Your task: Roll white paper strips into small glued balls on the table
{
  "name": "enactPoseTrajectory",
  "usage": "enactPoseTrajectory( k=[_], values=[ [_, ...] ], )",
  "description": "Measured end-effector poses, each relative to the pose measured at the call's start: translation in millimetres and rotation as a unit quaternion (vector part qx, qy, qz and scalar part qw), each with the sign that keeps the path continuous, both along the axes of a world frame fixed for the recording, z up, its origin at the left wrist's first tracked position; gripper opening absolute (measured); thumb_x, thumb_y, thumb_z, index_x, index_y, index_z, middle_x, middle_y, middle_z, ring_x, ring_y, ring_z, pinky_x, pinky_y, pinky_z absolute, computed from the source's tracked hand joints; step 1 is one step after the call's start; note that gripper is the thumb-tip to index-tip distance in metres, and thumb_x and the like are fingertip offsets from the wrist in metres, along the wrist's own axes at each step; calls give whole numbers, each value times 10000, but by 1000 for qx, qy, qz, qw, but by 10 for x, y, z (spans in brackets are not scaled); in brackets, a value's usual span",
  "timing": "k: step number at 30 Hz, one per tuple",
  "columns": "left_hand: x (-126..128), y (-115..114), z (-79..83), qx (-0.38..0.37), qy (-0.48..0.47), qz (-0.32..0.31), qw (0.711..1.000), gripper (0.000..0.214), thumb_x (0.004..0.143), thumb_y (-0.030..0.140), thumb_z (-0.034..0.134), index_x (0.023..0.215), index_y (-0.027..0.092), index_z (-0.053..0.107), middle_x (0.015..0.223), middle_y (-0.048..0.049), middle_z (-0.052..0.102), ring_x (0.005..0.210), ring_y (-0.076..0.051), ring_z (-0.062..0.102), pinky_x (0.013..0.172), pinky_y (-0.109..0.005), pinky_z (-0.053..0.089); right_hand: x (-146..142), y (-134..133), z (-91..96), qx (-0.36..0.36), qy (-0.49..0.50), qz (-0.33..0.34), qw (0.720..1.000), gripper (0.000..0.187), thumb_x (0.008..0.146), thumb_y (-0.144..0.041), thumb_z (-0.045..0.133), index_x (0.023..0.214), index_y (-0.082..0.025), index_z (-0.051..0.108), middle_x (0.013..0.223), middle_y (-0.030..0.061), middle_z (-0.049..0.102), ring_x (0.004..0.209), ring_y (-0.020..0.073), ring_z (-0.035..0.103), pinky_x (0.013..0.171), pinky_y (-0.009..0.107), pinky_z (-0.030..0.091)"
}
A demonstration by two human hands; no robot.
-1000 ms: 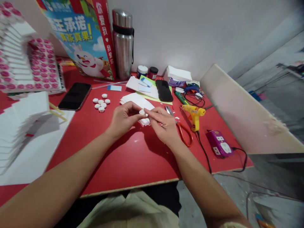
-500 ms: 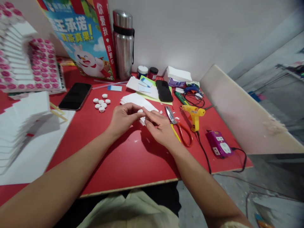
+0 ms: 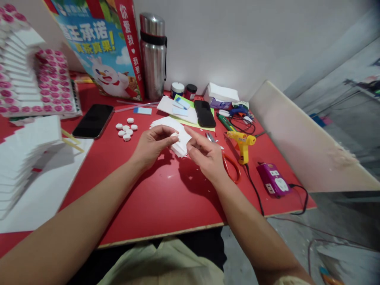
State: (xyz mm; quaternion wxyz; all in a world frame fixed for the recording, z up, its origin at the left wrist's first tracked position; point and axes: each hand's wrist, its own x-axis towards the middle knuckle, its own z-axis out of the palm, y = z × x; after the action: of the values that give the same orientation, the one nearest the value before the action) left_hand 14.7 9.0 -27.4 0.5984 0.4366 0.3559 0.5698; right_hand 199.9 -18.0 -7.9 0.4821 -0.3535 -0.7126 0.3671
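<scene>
Tabletop (image 3: 166, 198), roomy edge (image 3: 166, 234) (left hand (image 3: 152, 145) pinching piece (image 3: 175, 135))

- Left hand (image 3: 152, 145): pinches a small white piece (image 3: 174, 135) between thumb and index finger.
- Right hand (image 3: 207, 155): apart from the piece, index finger extended; grip contents unclear.
- White sheets (image 3: 181, 147): stacked beneath the fingertips, on the red tabletop (image 3: 166, 202).
- Seven white pieces (image 3: 126, 128): clustered beside the black phone (image 3: 93, 120).
- Scissors (image 3: 233, 170): partly hidden by the right hand, near the yellow glue gun (image 3: 244, 148).
- Steel flask (image 3: 153, 59): upright beside the printed bag (image 3: 101, 51).
</scene>
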Motion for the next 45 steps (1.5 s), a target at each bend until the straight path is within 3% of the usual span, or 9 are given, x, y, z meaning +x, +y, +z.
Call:
enactPoseTrajectory(
  k=[3, 9, 19, 25, 45],
  values=[
    [16, -22, 45, -48, -55, -37, 997, 286, 646, 298, 911, 830, 165, 738, 758, 0, 681, 606, -82, 566, 615, -232, 490, -1, 21, -28, -52, 28, 23, 998, 581, 923, -210, 562, 1499, -277, 542, 780, -41, 517, 570, 83, 397, 546, 238, 381],
    [9, -54, 87, -94, -70, -86, 989, 320, 638, 346, 933, 800, 155, 734, 679, -3, 645, 576, -99, 565, 567, -244, 507, -55, -26, 1, -72, -14, 52, 996, 537, 933, -253, 571, 1470, -248, 579, 800, -26, 552, 647, 93, 455, 585, 229, 398],
    [-14, -31, 20, -112, -64, -125, 984, 347, 640, 372, 934, 688, 132, 689, 615, 0, 594, 504, -64, 472, 489, -208, 397, -17, -10, -47, 72, -97, 3, 993, 458, 932, -214, 601, 1385, -241, 659, 785, -25, 624, 656, 103, 522, 662, 253, 469],
    [-10, -19, 22, -134, -69, -118, 981, 357, 608, 366, 951, 708, 131, 702, 607, -3, 598, 502, -66, 474, 492, -208, 394, -29, -27, -62, 89, -113, 5, 990, 507, 934, -196, 589, 1436, -267, 616, 741, -43, 601, 624, 95, 508, 609, 225, 447],
    [-3, -25, -3, -144, -79, -137, 977, 374, 610, 364, 957, 668, 132, 670, 614, -4, 602, 499, -61, 489, 475, -193, 392, -16, -2, -65, 88, -115, -3, 990, 445, 910, -192, 611, 1347, -221, 690, 672, -60, 578, 565, 79, 464, 581, 222, 418]
  ],
)
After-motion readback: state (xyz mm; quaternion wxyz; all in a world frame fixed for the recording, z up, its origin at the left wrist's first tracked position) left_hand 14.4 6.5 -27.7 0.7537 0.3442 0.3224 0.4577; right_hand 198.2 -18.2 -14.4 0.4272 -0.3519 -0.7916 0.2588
